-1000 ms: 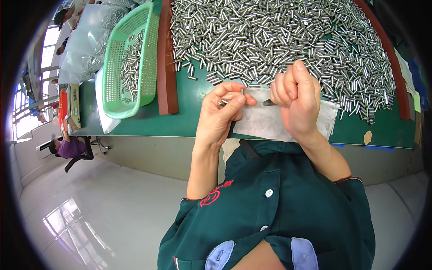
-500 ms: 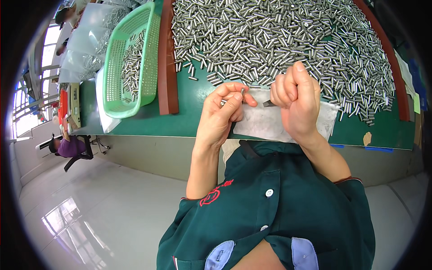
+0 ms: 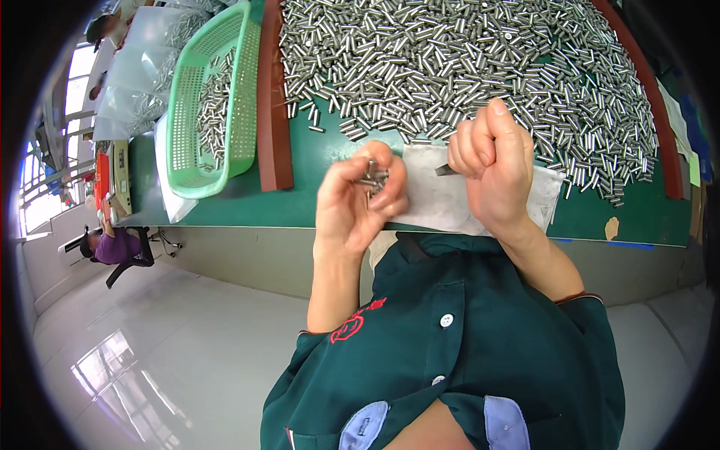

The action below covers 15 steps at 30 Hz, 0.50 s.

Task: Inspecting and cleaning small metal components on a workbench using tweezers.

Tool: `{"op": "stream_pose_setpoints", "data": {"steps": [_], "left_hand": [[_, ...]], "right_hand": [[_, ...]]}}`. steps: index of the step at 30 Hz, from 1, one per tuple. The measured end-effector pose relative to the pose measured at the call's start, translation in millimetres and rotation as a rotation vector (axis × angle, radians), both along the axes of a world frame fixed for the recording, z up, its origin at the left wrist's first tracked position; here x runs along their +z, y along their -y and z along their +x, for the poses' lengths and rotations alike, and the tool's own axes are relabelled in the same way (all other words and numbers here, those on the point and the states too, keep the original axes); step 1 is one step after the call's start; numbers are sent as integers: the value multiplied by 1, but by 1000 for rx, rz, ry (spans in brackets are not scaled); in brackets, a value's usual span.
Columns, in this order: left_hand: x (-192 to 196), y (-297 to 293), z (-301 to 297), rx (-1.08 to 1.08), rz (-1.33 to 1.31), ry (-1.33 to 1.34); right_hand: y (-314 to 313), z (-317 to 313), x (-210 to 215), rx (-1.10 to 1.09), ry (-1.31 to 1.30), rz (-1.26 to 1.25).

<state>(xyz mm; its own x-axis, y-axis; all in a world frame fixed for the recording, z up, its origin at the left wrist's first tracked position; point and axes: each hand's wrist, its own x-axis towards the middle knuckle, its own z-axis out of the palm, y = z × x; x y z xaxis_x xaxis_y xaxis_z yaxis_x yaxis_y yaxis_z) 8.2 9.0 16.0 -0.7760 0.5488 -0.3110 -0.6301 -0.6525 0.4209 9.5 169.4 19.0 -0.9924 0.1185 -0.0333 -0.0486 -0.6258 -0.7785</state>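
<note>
My left hand [image 3: 349, 210] is curled, palm up, around several small shiny metal pins [image 3: 373, 178], just in front of the near edge of the pin pile. Beside it on the right, my right hand [image 3: 496, 169] is closed in a fist with the thumb on top. From its left side pokes the end of a dark flat metal piece [image 3: 444, 170]; the rest is hidden in the fingers. Below both hands lies a smudged white cloth [image 3: 431, 196] on the green table [image 3: 315, 202]. A wide pile of metal pins [image 3: 450, 67] spreads beyond them.
Red-brown bars [image 3: 275, 112] border the pile left and right. A light green basket [image 3: 244, 127] with pins stands at left, near clear plastic bags [image 3: 135, 75] of metal parts. A person in purple [image 3: 116, 247] sits far left. A tan scrap [image 3: 612, 228] lies near the right front edge.
My left hand has shifted slightly left and turned its palm up, its fingers opening from a pinch on one pin to show several pins. My right hand has hardly moved.
</note>
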Motion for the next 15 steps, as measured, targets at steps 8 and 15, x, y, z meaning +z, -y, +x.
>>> {"op": "stream_pose_setpoints", "data": {"steps": [8, 15], "left_hand": [[-10, 11, -14, 431, -1475, -860], [-15, 11, -12, 243, -1904, -1083]], "right_hand": [[0, 1, 1, 10, -5, 8], [0, 0, 0, 1, -12, -49]]}}
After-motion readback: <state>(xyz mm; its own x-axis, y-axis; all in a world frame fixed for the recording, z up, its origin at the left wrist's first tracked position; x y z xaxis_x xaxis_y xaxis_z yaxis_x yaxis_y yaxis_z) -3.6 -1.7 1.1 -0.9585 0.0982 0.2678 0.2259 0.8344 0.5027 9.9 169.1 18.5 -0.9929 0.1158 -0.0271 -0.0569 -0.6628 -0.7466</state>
